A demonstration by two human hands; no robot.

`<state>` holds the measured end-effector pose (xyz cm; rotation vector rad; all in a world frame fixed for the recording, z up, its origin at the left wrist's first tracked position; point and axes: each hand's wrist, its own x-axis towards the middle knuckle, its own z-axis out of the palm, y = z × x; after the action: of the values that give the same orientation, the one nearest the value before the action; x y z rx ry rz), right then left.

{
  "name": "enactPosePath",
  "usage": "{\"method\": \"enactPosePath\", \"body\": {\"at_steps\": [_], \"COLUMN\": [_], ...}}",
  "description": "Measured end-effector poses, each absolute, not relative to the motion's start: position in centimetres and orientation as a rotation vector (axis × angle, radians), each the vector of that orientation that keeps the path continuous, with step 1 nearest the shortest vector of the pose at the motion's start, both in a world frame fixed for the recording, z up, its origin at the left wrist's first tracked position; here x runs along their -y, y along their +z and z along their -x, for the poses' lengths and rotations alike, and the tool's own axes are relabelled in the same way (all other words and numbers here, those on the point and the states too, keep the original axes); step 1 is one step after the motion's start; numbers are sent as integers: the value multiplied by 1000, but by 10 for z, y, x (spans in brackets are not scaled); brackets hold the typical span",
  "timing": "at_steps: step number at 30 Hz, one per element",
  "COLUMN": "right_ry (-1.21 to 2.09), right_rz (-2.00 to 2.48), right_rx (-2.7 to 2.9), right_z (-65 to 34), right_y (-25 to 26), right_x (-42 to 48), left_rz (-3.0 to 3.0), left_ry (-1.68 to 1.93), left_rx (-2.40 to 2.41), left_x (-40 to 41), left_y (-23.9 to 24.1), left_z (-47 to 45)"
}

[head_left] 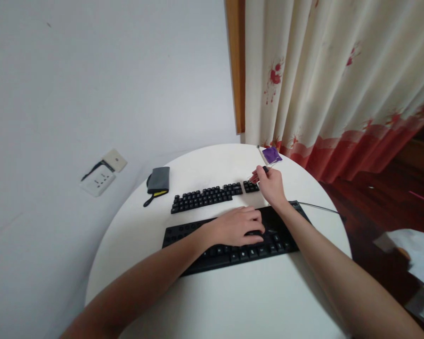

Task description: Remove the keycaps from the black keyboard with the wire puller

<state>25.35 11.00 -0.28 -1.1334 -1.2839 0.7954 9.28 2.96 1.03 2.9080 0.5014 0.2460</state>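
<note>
Two bare hands over a white tabletop point(205, 313), well apart. Left hand point(238, 226) lies palm down across the middle of the black keyboard point(243, 255), fingers curled, thumb slightly parted from them; can't tell from here if anything sits between the tips. Keyboard is right under it, part bare base, part keys. Right hand point(271, 183) reaches farther out, past the keyboard's far edge, pinched around a small dark-handled tool point(266, 169) with thin wires; its wire end is by the small key block point(250, 188), just left of the fingers. Can't tell if it touches. Larger group of loose keys point(205, 198) lies in rows left of that block, beyond the keyboard and beyond the left hand. Right forearm passes over the keyboard's right end; cable point(318, 205) runs off the tabletop there. Purple packet point(271, 155) near the far edge, just beyond the right hand. Grey pouch point(159, 180) at far left, near the wall point(109, 84), apart from both hands.
</note>
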Motion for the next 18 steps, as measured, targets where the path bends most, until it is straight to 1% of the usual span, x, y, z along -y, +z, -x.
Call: {"method": "enactPosePath", "body": {"at_steps": [4, 11, 18], "right_ry": [801, 825, 821], "right_rz": [1143, 1131, 1135], "right_rx": [1304, 1310, 1323], "right_z": [-252, -250, -249], "right_y": [-4, -7, -8], "right_x": [-109, -108, -107], "left_rz": [-2950, -2986, -3029], "left_ry": [260, 151, 141], "left_rx": [-535, -598, -595], "left_x": [-26, -25, -24], "left_y": [5, 3, 3], "left_z": [-97, -104, -106]}}
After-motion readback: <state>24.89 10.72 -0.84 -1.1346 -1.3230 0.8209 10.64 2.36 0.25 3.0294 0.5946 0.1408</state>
